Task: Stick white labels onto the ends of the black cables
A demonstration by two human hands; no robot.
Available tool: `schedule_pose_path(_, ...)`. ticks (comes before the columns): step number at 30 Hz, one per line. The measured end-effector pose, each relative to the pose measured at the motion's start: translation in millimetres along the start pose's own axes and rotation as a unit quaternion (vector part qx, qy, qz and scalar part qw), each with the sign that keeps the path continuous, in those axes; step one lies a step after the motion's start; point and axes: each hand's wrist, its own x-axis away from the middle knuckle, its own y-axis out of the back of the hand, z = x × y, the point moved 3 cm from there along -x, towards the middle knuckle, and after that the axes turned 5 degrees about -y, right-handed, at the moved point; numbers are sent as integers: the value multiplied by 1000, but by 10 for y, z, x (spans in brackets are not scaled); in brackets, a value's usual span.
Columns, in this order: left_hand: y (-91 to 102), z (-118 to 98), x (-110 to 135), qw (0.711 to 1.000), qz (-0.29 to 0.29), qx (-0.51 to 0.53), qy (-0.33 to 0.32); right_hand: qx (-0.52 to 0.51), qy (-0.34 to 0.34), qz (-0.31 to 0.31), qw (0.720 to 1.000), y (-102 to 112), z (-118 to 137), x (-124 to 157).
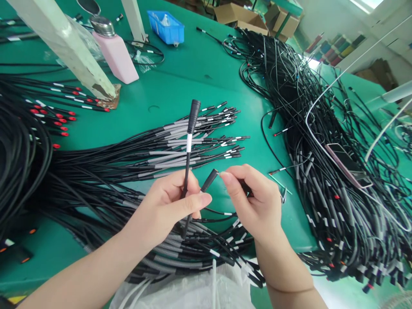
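Note:
My left hand (175,199) is closed on a black cable (187,169). One ribbed connector (193,116) of it stands upright above the fingers, with a white label (189,143) just below. A second, shorter black connector (209,180) sticks out from between my left thumb and fingers, tilted up to the right. At its tip my right hand (254,195) is pinched, thumb against forefinger. A tiny pale point shows there; what the fingers hold is too small to make out. Behind the hands lies a bundle of black cables with grey ribbed sleeves (174,128).
A large heap of black cables (280,86) covers the right side, with a phone (347,165) on it. Red-tipped cables (64,116) lie left, near a white post (64,47). A pink pump bottle (116,56) and a blue bin (165,28) stand at the back.

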Motion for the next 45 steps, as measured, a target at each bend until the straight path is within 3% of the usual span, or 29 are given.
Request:
schedule_pose_path(6,9,15,17,999,-6,-40,-1,-52,-7,64,997,-40,12,6)
schedule_pose_path(12,16,11,-10,1000,-7,-4,4,-76,-67,17,995,-15,-42,20)
schedule_pose_path(24,24,4,-13,1000,-11,-2,-2,-30,0,34,999,-48,36,40)
schedule_pose_path(36,35,44,-11,1000,-4,10,-6,-13,10,35,999,-67,42,40)
schedule_pose_path(41,30,41,-14,1000,18,19,3,-108,-58,68,990,-66,-20,39)
schedule_pose_path(45,-8,30,-11,996,84,-4,31,-231,-147,47,961,-44,-104,21)
